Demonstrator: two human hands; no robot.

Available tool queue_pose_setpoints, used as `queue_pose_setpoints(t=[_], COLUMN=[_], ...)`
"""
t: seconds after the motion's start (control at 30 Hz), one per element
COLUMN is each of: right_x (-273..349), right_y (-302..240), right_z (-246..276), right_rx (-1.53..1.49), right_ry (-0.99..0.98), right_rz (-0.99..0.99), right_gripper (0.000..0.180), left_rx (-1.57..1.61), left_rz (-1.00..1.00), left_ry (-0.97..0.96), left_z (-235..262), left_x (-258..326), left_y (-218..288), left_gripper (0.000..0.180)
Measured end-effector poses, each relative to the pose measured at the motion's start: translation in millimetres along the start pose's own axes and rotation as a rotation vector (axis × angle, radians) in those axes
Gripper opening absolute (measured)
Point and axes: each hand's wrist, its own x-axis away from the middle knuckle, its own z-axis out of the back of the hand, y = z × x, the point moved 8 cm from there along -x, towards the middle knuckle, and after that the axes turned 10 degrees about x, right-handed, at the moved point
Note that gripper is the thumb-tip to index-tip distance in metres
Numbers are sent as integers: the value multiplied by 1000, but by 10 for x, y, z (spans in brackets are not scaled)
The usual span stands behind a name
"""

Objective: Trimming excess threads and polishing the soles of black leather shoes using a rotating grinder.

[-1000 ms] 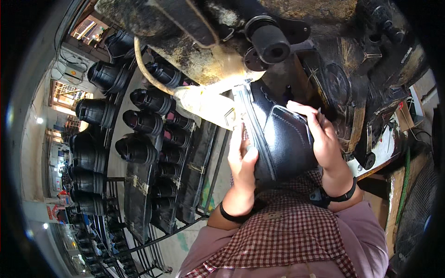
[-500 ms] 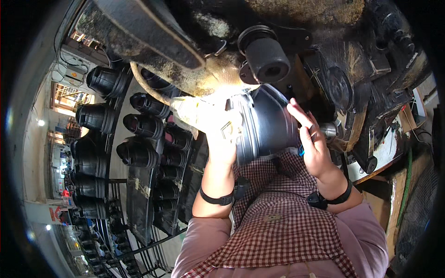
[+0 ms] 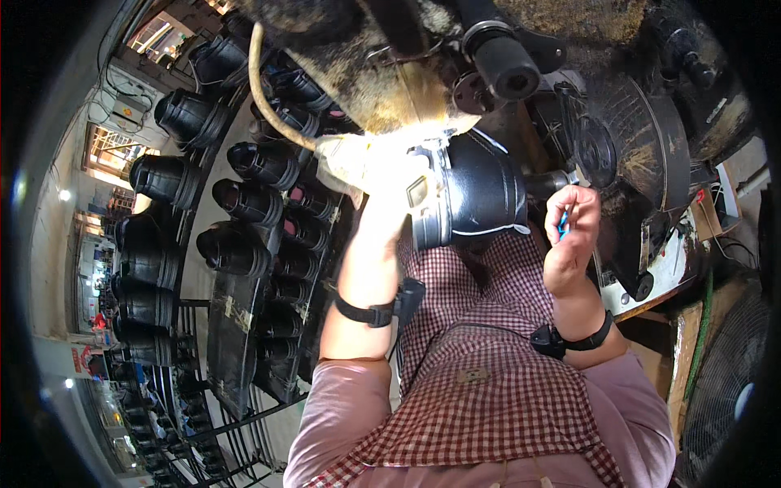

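Observation:
A glossy black leather shoe (image 3: 484, 183) with a thick ridged sole is held up in front of the machine. My left hand (image 3: 389, 183) is at its sole side and appears to grip it, though strong glare washes out the fingers. To the right of the shoe, and apart from it, is my right hand (image 3: 573, 232). Its fingers are curled around a small blue thing (image 3: 563, 224), mostly hidden in the grip, whose kind I cannot make out. A pale thread or edge line runs along the shoe's lower opening.
A worn dark machine with a black cylinder (image 3: 508, 69) stands close above the shoe. A tan hose (image 3: 272, 114) curves down beside the glare. Racks of black shoes (image 3: 236, 248) line the left. At right are a white-topped table (image 3: 667, 264) and a fan (image 3: 724, 398).
My right hand has come away from the shoe, moving right, and its outstretched fingers have curled in. The shoe has shifted slightly up and turned. The machine appears farther right as the view moves.

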Motion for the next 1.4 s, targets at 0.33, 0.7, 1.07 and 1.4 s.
queue_pose_setpoints(t=[0.33, 0.7, 1.07, 1.4], right_x=[129, -21, 390, 565], right_y=[-242, -324, -815, -908], right_z=[-646, -972, -1615, -1949], right_rx=[193, 200, 594, 311], right_ry=[-390, -215, -917, -876], right_rz=[-438, -153, 438, 325], right_gripper=[11, 12, 20, 29], left_rx=[172, 142, 439, 1323], left_rz=[-379, -469, -289, -506], left_ry=[328, 219, 247, 508], left_z=[549, 580, 852, 3084], left_x=[467, 536, 1089, 1692], left_y=[46, 246, 204, 653], left_gripper=[82, 83, 83, 61])
